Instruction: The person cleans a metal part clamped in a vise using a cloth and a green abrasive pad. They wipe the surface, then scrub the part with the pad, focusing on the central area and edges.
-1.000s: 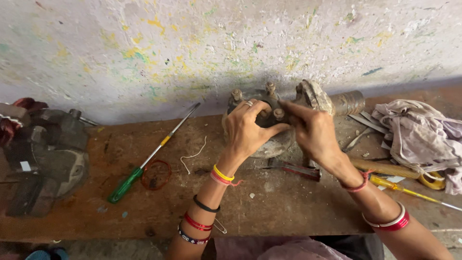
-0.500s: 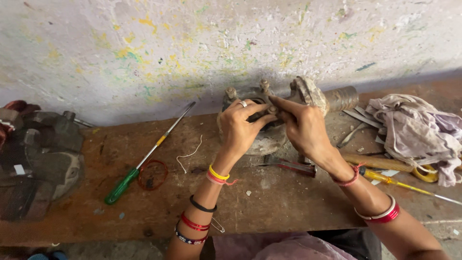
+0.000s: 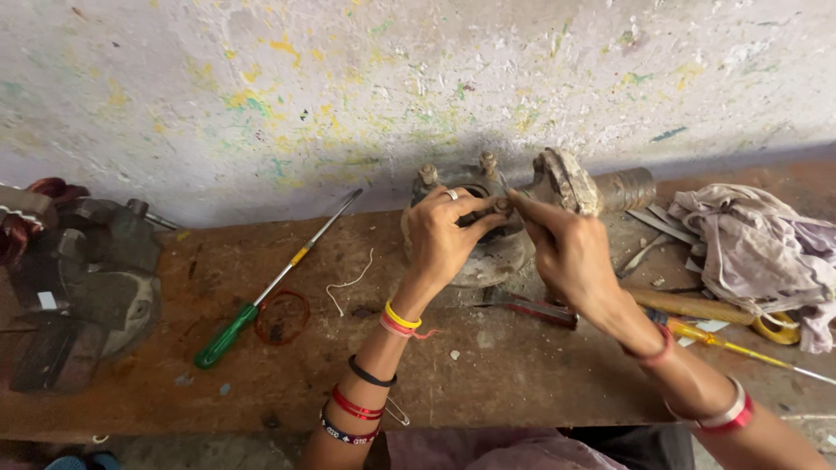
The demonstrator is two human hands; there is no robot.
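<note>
A dirty round metal hub (image 3: 488,252) with rusty studs stands on the brown workbench (image 3: 488,365) against the wall. My left hand (image 3: 444,235) rests on top of it, fingers curled around its centre. My right hand (image 3: 566,248) comes in from the right, its fingertips pinched on a small part at the hub's centre, touching the left fingers. What exactly is pinched is too small to tell. Both wrists wear coloured bangles and threads.
A green-handled screwdriver (image 3: 261,292) lies left of the hub beside a red wire loop (image 3: 280,315) and a white string. A dark metal vise (image 3: 83,287) sits far left. A crumpled cloth (image 3: 758,248), a yellow-handled screwdriver (image 3: 731,344), a wooden handle and red-handled pliers (image 3: 535,307) lie at right.
Both hands stay on the hub, fingers shifting slightly at its centre. The view has tilted a little, so the bench sits lower in the picture.
</note>
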